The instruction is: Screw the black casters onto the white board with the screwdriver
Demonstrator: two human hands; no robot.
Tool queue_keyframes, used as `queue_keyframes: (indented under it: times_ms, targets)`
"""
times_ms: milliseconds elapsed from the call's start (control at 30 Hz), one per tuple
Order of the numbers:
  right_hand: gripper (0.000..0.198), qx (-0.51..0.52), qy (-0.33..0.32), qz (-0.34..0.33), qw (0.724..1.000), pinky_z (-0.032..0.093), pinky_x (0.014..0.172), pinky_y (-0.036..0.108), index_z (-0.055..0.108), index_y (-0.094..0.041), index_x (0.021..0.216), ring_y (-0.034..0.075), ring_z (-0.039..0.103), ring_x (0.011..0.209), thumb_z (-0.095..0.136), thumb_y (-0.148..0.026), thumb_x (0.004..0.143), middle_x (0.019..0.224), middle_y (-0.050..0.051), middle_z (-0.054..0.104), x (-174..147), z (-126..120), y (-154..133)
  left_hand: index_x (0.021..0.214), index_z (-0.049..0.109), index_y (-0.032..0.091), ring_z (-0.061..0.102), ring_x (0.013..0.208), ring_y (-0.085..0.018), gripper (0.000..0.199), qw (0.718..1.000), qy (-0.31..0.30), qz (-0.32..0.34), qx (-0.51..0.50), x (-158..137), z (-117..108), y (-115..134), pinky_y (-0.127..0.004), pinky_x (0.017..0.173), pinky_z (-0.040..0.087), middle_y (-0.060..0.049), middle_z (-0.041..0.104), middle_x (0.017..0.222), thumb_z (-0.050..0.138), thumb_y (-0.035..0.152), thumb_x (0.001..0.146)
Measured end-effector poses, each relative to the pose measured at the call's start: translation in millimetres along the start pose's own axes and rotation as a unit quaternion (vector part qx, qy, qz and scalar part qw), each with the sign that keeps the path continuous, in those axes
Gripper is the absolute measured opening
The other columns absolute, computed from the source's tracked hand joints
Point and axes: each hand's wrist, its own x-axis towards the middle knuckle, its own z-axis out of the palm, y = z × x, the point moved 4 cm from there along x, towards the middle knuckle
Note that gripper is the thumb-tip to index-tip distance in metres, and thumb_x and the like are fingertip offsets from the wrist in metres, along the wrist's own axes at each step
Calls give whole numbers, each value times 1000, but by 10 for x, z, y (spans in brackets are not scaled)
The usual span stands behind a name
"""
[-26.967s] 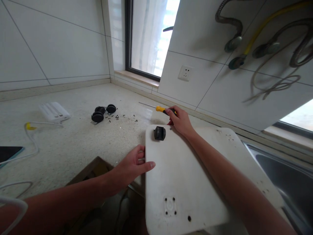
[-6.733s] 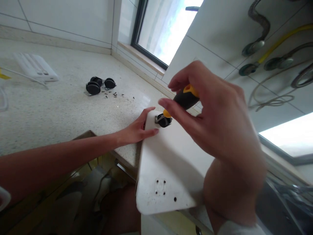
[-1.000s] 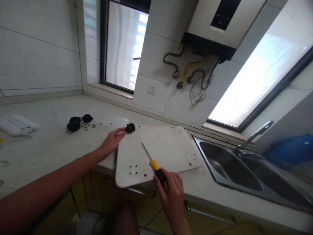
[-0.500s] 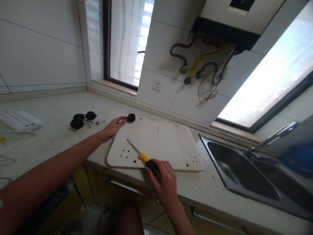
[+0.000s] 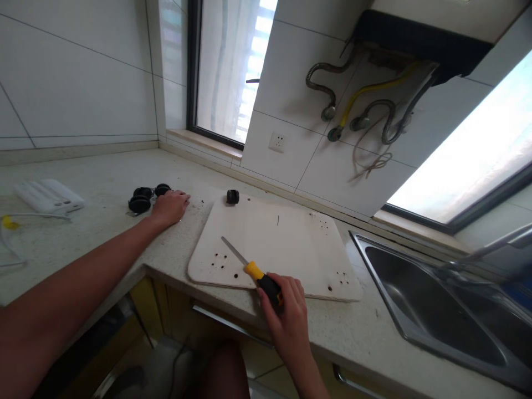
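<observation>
My left hand [image 5: 169, 207] is down on the counter beside the black casters [image 5: 143, 198], covering the patch where the small screws lie. Its fingers are drawn together with the tips hidden, so whatever they pinch cannot be made out. My right hand [image 5: 288, 307] is wrapped round the black and yellow handle of a screwdriver [image 5: 254, 271]. The screwdriver's shaft points up and left over a pale board [image 5: 286, 249] with groups of holes near its corners. At the board's far left corner stands a single black caster [image 5: 233, 196], which neither hand touches.
On the left of the counter lie a white power bank [image 5: 49, 195] and a white cable with a yellow piece [image 5: 9, 223]. A steel sink [image 5: 399, 327] is set in at the right. Hoses [image 5: 353, 105] hang below a water heater on the wall.
My left hand has let go of the caster at the board's corner and moved left to the screws by the other casters. My right hand still holds the screwdriver; the view has shifted slightly.
</observation>
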Motion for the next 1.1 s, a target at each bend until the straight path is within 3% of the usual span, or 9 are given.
queue_keyframes:
  times_ms: [200, 333, 467, 667, 800, 900, 967, 1033, 1100]
  targets:
    - [22, 9, -6, 1, 1000, 59, 83, 38, 69, -28, 125, 23, 69, 97, 74, -29, 103, 107, 4, 78, 2, -17, 21, 139, 72, 11, 56, 135, -35, 48, 995, 29, 17, 97, -35, -409, 65, -44, 121, 42, -17, 68, 142, 43, 33, 107]
    - [24, 15, -8, 5, 1000, 59, 85, 38, 70, -28, 126, 22, 69, 99, 74, -28, 103, 109, 4, 78, -2, -24, 27, 147, 64, 10, 52, 132, -39, 59, 987, 16, -49, 154, -43, -759, -128, -56, 119, 45, -17, 66, 137, 52, 54, 109]
    - [24, 19, -9, 6, 1000, 58, 85, 37, 70, -28, 125, 22, 69, 99, 75, -28, 102, 109, 4, 78, -5, -29, 22, 145, 64, 8, 59, 119, -43, 76, 974, -36, -116, 191, -158, -810, -416, -59, 105, 54, -22, 66, 130, 77, 62, 93]
    - [23, 27, -8, 10, 1000, 57, 88, 38, 70, -26, 125, 22, 68, 101, 75, -29, 103, 109, 4, 78, 7, -31, 14, 146, 61, 10, 65, 118, -39, 54, 979, -25, -92, 182, -355, -841, -488, -50, 106, 54, -18, 66, 129, 65, 43, 102]
    - [22, 33, -6, 20, 999, 56, 89, 39, 71, -25, 124, 23, 68, 101, 75, -30, 103, 109, 5, 78, 7, -21, 19, 134, 67, 13, 63, 125, -39, 49, 986, 18, -78, 146, -385, -1053, -336, -51, 110, 52, -14, 71, 130, 64, 52, 105]
    - [22, 40, 0, 28, 999, 56, 90, 39, 71, -26, 125, 23, 68, 102, 74, -32, 104, 110, 5, 78, 1, -16, 35, 132, 69, 17, 68, 119, -31, 54, 995, 33, -47, 80, -431, -1182, -77, -45, 108, 54, -9, 75, 128, 65, 64, 104]
    - [22, 43, 8, 35, 998, 56, 90, 40, 71, -26, 126, 24, 68, 103, 73, -33, 105, 112, 6, 78, -2, -21, 51, 133, 70, 20, 72, 110, -26, 63, 998, 7, 0, -61, -495, -1176, 168, -39, 102, 58, -6, 78, 123, 70, 72, 97]
    - [22, 44, 17, 41, 998, 57, 90, 40, 71, -26, 126, 24, 69, 104, 72, -34, 105, 112, 7, 78, -4, -32, 65, 130, 72, 21, 75, 107, -27, 71, 976, -55, 53, -205, -596, -1091, 438, -42, 101, 60, -7, 80, 120, 82, 74, 84]
    - [22, 44, 24, 44, 998, 58, 90, 40, 71, -26, 126, 24, 69, 104, 72, -34, 105, 113, 7, 78, -7, -43, 75, 123, 76, 23, 76, 110, -29, 68, 958, -124, 112, -235, -731, -959, 694, -48, 105, 60, -8, 81, 121, 89, 72, 76]
